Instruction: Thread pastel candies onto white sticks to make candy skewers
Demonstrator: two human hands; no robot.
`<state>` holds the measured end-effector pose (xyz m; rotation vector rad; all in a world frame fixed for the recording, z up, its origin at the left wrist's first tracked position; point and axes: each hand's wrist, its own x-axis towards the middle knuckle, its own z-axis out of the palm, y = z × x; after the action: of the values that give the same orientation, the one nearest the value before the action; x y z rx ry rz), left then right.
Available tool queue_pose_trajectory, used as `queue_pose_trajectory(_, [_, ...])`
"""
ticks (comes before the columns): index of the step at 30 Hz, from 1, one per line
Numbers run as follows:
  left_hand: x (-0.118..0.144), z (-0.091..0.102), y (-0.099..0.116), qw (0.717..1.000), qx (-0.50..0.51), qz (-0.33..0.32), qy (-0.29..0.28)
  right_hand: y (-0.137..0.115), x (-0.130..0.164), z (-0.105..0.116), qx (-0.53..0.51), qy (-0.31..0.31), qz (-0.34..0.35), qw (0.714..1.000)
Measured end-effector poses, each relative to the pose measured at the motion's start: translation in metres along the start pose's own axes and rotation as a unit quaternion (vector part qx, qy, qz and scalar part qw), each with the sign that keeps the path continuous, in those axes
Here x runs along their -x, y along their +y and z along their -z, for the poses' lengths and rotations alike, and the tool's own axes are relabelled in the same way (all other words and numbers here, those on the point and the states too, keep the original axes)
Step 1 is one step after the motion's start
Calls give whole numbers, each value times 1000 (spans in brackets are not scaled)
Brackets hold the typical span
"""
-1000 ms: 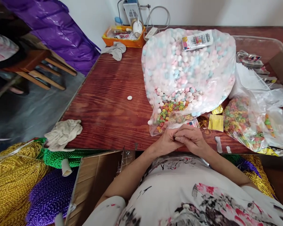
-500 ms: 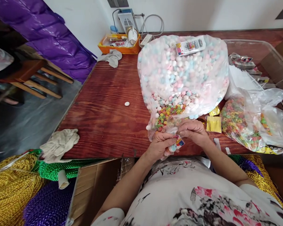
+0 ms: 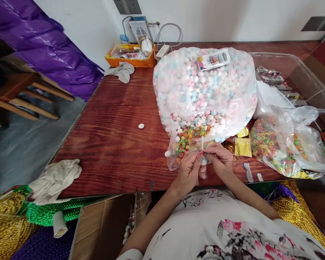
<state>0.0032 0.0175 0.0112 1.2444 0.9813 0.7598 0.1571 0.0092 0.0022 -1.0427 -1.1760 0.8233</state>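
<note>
— How many bags did you have on the table?

— Two: you pinched one small packet between your left hand and right hand, at the big candy bag's mouth; the ring-candy bag lay right.

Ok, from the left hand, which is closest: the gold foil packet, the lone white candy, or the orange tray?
From the left hand:
1. Shiny gold foil packet, to the right.
2. Lone white oval candy, up and to the left.
3. Orange plastic tray, far back by the wall.
</note>
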Motion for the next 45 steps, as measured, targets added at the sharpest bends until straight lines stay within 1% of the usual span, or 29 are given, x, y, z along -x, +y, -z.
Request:
queue_pose_trajectory(1, [1,2,-1,1000,14,-2,-5,0,-1,0,19,-10,17,1000])
queue_pose_trajectory(3, [3,4,-3,998,69,0,16,0,1,-1,45,-23,37,998])
queue_pose_trajectory(6, [3,5,-7,987,153,42,-1,4,9,-9,74,12,75,994])
queue_pose_trajectory(9, [1,6,-7,986,153,64,-20,10,11,-17,126,37,130,983])
queue_pose_trajectory(12, [-3,11,-2,989,123,75,-31,9,2,-16,121,7,131,984])
queue_pose_trajectory(14, [-5,15,2,985,133,92,-62,4,-9,-6,125,-20,133,983])
queue_pose_trajectory(15, [-5,16,3,980,152,101,-79,0,-14,1,149,-41,155,976])
queue_pose_trajectory(16, [-5,18,4,974,174,110,-94,-5,-19,8,193,-71,195,959])
queue_pose_trajectory(18, [-5,22,5,960,210,129,-133,-12,-26,23,291,-177,301,891])
queue_pose_trajectory(20, [-3,26,5,944,214,152,-200,-16,-27,34,345,-269,373,818])
queue_pose_trajectory(21, [-3,29,5,933,204,166,-245,-16,-25,38,356,-297,395,793])
queue_pose_trajectory(24, [-1,36,3,900,124,196,-369,-11,-11,39,364,-327,444,750])
queue_pose_trajectory(26, [2,39,3,897,-10,173,-407,-3,2,36,383,-350,431,739])
queue_pose_trajectory(27, [4,39,4,903,-107,132,-395,1,8,33,395,-355,402,746])
queue_pose_trajectory(28, [7,38,5,905,-219,74,-358,6,14,31,407,-351,359,763])
queue_pose_trajectory(29, [11,36,6,895,-330,3,-301,9,20,28,416,-343,301,787])
queue_pose_trajectory(30, [15,34,7,869,-428,-69,-237,11,25,26,415,-337,235,811])
queue_pose_trajectory(31, [19,31,7,835,-502,-133,-182,12,29,25,406,-338,171,832])
queue_pose_trajectory(32, [22,28,7,803,-549,-180,-144,12,32,23,393,-338,116,847])
queue_pose_trajectory(33, [24,25,7,785,-570,-209,-123,10,34,23,385,-333,79,857])
queue_pose_trajectory(34, [24,23,6,786,-565,-221,-114,7,36,23,385,-318,64,864])
queue_pose_trajectory(35, [23,23,4,807,-539,-215,-111,4,38,23,397,-293,73,866])
queue_pose_trajectory(36, [20,23,2,842,-492,-189,-113,1,39,24,418,-263,99,864])
queue_pose_trajectory(38, [12,24,0,920,-355,-79,-145,-4,40,28,449,-220,179,847])
queue_pose_trajectory(39, [8,24,-1,945,-275,-5,-175,-5,41,30,452,-220,218,836])
queue_pose_trajectory(40, [5,25,-2,955,-199,71,-207,-5,41,32,447,-231,250,827])
queue_pose_trajectory(42, [2,26,-3,940,-90,194,-266,-2,42,37,432,-266,285,813])
queue_pose_trajectory(44, [2,26,-3,917,-62,249,-305,1,43,40,421,-300,285,807])
queue_pose_trajectory(45, [3,26,-2,914,-79,242,-315,2,43,40,416,-312,272,809])
